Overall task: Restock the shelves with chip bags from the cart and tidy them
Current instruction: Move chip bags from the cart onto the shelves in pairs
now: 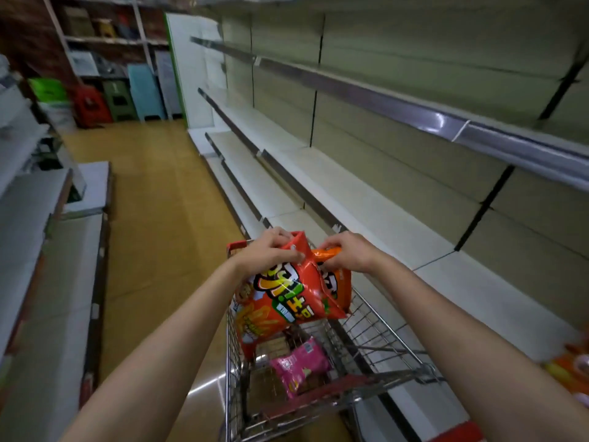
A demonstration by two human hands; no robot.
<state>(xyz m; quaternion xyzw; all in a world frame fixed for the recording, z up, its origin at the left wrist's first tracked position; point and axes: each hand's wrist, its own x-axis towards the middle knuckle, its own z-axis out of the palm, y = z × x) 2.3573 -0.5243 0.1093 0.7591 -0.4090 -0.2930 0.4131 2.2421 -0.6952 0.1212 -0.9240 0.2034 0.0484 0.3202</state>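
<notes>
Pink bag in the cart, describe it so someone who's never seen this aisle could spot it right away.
Start at the wire cart parked beside the bare shelves on the right of the aisle. Look down into its basket, below the orange chip bags that the left hand and right hand hold above it. The pink bag lies flat on the bottom, the only pink pack there.

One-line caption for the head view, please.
Over the cart, the left hand grips a red chip bag, the right hand an orange bag, beside bare shelves.
</notes>
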